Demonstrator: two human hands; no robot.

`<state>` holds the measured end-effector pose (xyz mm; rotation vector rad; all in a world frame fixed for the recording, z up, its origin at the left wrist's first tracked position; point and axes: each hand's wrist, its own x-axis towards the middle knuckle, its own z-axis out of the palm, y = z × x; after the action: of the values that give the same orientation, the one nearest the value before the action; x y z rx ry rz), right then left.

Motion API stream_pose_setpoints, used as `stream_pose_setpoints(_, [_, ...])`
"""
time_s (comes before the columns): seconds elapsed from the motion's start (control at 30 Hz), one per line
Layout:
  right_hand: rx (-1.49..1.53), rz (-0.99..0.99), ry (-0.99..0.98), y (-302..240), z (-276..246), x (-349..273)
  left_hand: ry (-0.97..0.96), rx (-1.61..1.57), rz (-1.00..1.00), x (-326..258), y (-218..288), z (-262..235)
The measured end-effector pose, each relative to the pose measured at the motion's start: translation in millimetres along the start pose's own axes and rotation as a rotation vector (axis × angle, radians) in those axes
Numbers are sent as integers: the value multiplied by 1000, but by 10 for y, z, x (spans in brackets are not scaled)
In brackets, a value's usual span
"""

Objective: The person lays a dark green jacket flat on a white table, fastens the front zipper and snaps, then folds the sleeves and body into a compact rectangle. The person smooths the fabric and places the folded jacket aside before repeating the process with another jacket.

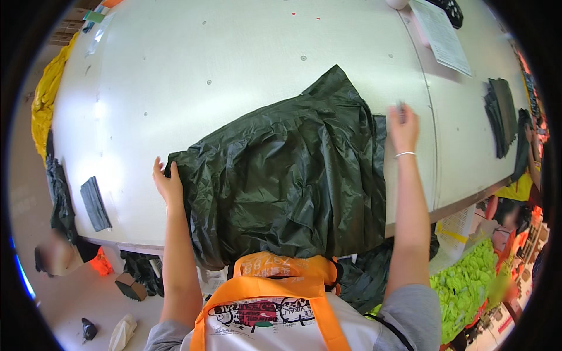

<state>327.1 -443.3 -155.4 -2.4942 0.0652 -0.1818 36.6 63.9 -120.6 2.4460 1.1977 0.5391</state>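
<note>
- The dark green rain garment [287, 175], thin and shiny like nylon or plastic sheeting, lies spread on the white worktable [175, 76] between the person's two hands, its near edge hanging over the table's front toward the orange apron [281, 281].
- The left hand [167, 184] sits at the garment's left edge; the fabric starts right at the fingertips and runs away to their right.
- Its fingers [158, 169] are curled lightly together around that edge, the thumb tucked against the cloth, so the hand appears to grip the hem; how tightly, I cannot tell.
- The right hand [404, 128] rests at the garment's far right side, the cloth lying just left of and beneath its palm.
- Its fingers [401, 111] are stretched forward and held close together, pressing flat on the table at the fabric's border; a thin bracelet [405, 154] circles the wrist.
- The garment is heavily creased, with long folds fanning from a peaked corner at the far end, beyond the right fingers, down to the bunched near edge.
- Well left of the left fingers lies a small folded dark packet [95, 203] on the table.
- Far right of the right fingers, more folded dark pieces [502, 114] lie by another person's hand, and a printed sheet [440, 35] lies beyond.
- A yellow cloth [47, 96] drapes the table's left end.
</note>
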Motion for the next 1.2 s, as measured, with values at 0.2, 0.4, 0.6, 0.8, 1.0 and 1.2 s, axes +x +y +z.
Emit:
stream_pose_setpoints(0.2, [-922,-232,428,829,-439,465,-194,-87,112,-781,998,-372])
stream_pose_setpoints(0.4, [179,-189,-303,-226,-247,-926,-1072,-662,-537,-1481,1970,284])
stream_pose_setpoints(0.6, [874,-97,-932,-1176,-421,-1811,-913,-775,-435,-1601,2279,434])
stream_pose_setpoints(0.8, [771,-101,-882,-779,-474,-1692,-1065,-1210,-260,-2140,2411,-1101])
stream_pose_setpoints(1.0, [996,-512,-993,-1606,-802,-2477,-1633,-1422,573,-2785,2674,-2247])
stream_pose_setpoints(1.2, [983,-146,-794,-1195,-1436,-3291,-1498,-1628,857,-3331,2127,-2993])
